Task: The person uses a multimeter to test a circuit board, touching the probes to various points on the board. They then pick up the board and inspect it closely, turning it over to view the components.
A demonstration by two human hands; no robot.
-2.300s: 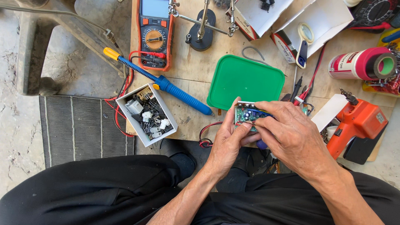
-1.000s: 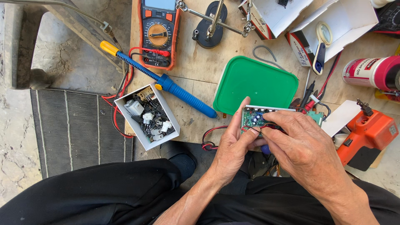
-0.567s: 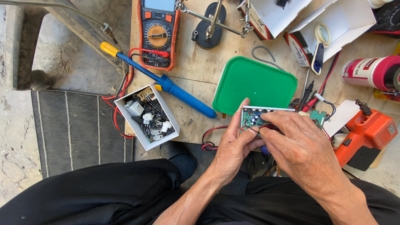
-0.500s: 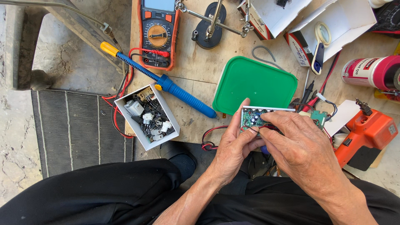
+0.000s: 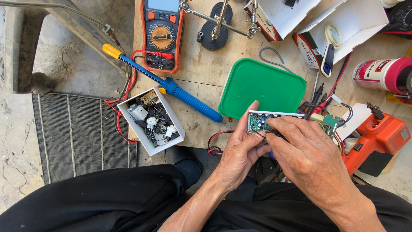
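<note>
while the small green circuit board with its silver edge and red and black wires (image 5: 274, 121) sits between both hands just off the near edge of the wooden tabletop (image 5: 201, 77), very little about the hold has changed over the last second: the board has kept its place in front of the green square plastic lid (image 5: 262, 88), tilted a little toward the person. the left hand (image 5: 240, 150) is closed on the board's left end, thumb up along its edge and the other fingers curled beneath. the right hand (image 5: 304, 150) covers the board's right half, its fingertips pressed together on something at the middle of the board, too small and too hidden to make out. compared with the earliest view, both hands and the board have drifted slightly rightward and up against the lid, and have been nearly fixed since, which reads as fine, steady work on one spot rather than repositioning. left of the lid lies a long blue desoldering pump with a yellow tip (image 5: 171, 88); below it stands an open white box of small electronic parts (image 5: 150, 120). farther back rest an orange-cased multimeter (image 5: 162, 32) and a black-based helping-hand clamp stand (image 5: 216, 21). an orange power tool (image 5: 377, 139) lies to the right.
</note>
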